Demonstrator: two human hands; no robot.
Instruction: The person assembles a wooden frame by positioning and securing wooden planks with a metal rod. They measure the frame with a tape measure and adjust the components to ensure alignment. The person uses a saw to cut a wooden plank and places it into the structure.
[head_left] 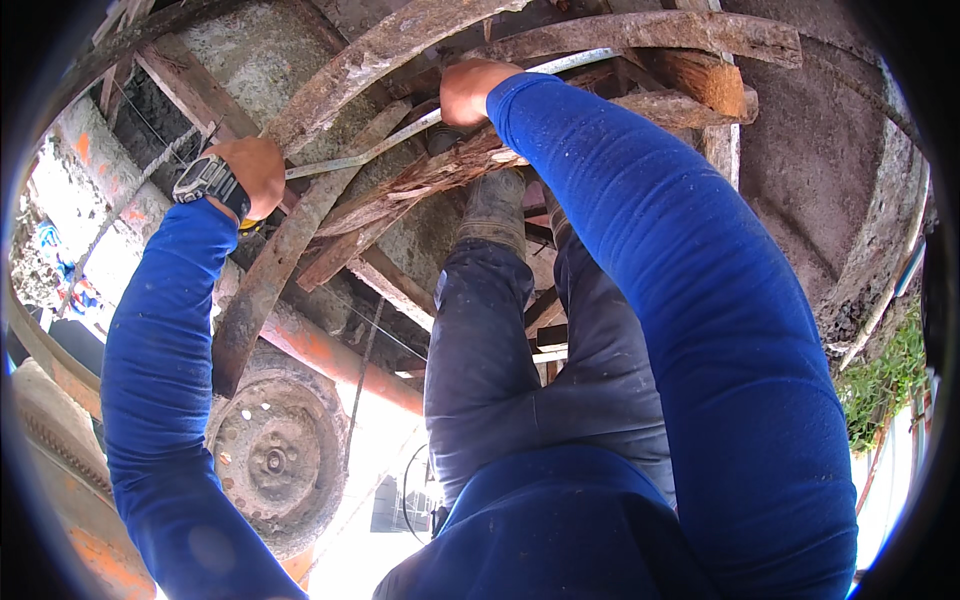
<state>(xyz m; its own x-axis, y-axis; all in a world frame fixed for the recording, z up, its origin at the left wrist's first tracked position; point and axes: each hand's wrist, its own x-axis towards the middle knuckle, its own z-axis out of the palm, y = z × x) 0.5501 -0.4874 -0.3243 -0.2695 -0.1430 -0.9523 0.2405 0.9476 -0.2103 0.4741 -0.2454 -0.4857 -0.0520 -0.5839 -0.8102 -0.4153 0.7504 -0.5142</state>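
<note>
The person's left hand (pixel 255 172) was clenched around one end of a thin, pale metal rod (pixel 400 135), with a dark wristwatch (pixel 208 180) showing just below it on the blue sleeve. The right hand (pixel 470 90) gripped the same rod farther along, fingers wrapped over it, so that the rod ran between the two fists and carried on past the right hand toward the upper right, where it slipped behind a rusty curved beam (pixel 640 32). The rod lay across a tangle of weathered wooden slats (pixel 440 170) and a second rusted curved bar (pixel 275 260), which swept down on the left from the top of the view (whether the rod touched the wood beneath it could not be told). Below the hands, the person's legs in dark, dusty trousers (pixel 480 340) stood among the timbers, one boot (pixel 495 205) planted just under the right hand. A dirt-caked wheel (pixel 275 460) sat at lower left, near an orange-painted beam (pixel 340 365). Green weeds (pixel 885 375) showed at the far right edge.
</note>
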